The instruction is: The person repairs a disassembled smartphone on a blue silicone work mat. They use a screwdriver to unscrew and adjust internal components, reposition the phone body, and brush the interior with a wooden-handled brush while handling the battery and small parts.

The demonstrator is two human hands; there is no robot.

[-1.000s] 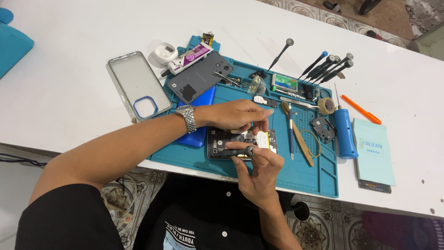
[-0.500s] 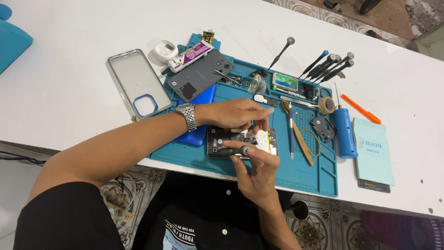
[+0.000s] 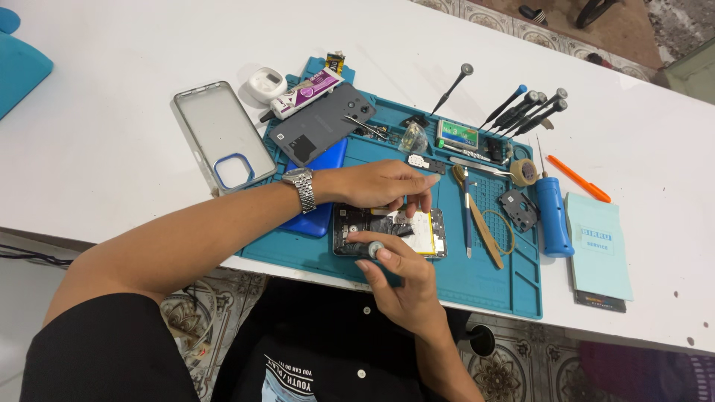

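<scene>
While left fingers [image 3: 417, 195] pin the opened phone [image 3: 389, 232], right fingers [image 3: 380, 257] pinch a screwdriver [image 3: 370, 248]

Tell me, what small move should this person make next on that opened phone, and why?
Probably keep the left hand pressing the opened phone flat on the blue mat and give the screwdriver in the right hand a gentle turn. Its tip seems set at the phone's near edge, though whether it sits in a screw is too small to tell.

Bright, even overhead light; soft shadows under hands on mat [image 3: 477, 283]; sharp centre, slight wide-angle bend at edges, no glare
</scene>
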